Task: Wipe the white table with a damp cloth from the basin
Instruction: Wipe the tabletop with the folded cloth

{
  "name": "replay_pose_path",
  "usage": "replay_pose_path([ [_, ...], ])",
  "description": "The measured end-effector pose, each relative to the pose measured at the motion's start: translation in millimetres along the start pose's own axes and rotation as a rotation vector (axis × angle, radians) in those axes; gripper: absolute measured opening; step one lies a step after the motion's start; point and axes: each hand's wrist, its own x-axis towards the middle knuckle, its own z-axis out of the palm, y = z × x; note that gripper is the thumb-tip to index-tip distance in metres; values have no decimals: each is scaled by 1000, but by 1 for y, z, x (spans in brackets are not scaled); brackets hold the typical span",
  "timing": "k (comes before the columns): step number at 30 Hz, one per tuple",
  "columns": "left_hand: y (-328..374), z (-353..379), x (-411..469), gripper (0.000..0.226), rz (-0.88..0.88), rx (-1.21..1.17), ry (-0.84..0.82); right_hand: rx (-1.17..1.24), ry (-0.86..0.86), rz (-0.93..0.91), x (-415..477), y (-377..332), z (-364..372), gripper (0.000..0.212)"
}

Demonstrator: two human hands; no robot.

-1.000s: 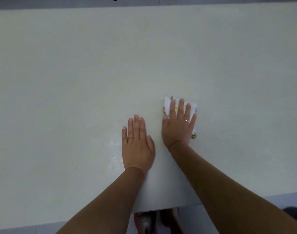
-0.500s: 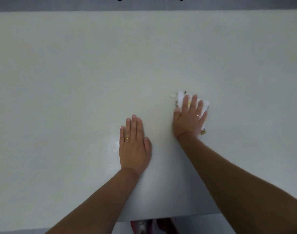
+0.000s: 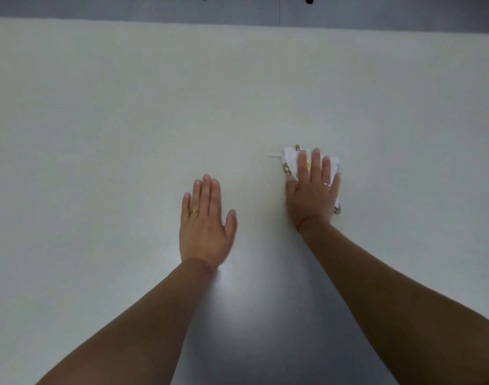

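Head view, tabletop (image 3: 126,120): white and broad, filling nearly the whole frame; its far edge meets a grey floor strip at the top
Head view, my left hand (image 3: 206,222): flat, palm down on the tabletop, fingers together and extended, thumb out to the side; it holds nothing; a gold ring on one finger
Head view, my right hand (image 3: 313,188): flat, palm down, pressing on the cloth, fingers stretched forward over it; a ring on one finger
Head view, cloth (image 3: 290,162): white with small printed figures, folded, lying on the tabletop under my right hand, its edges showing past the fingertips and both sides of the hand; a small white tag sticks out to its left
Head view, hands relative: well apart, right one farther forward
Head view, basin: outside the frame
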Motion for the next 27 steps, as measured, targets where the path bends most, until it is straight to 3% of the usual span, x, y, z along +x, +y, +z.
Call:
replay_pose_path([
  [2, -1, 1, 0, 68, -1, 24, -8, 6, 11, 57, -12, -31, 6, 60],
  [3, -1, 2, 1, 68, -4, 32, -11, -17, -2, -9, -23, -47, 10, 60],
  [7, 0, 0, 2, 67, -9, 48, -22, -91, -73, -517, -46, -57, 11, 60],
  [9, 0, -2, 2, 67, -8, 40, -19, -90, -65, -664, -27, -36, 2, 58],
  [11, 1, -3, 2, 67, -8, 22, -20, -119, -40, -628, -1, -14, -2, 56],
  [15, 3, -4, 2, 68, -11, 4, -26, 7, 12, -145, 24, -19, -2, 58],
  [17, 3, -4, 2, 68, -10, 28, -41, 19, 27, -20, 12, -48, 5, 58],
  [19, 2, -3, 3, 67, -10, 54, -50, -9, 15, -125, -7, -74, 13, 60],
  [24, 2, -7, 5, 66, -2, 20, -63, -95, -50, -664, 1, -61, 5, 58],
  [25, 3, -8, 5, 66, 0, 2, -59, -115, -45, -689, 15, -49, 1, 58],
  [27, 4, -9, 5, 66, -4, -27, -56, -136, -50, -525, 43, -28, -5, 58],
])
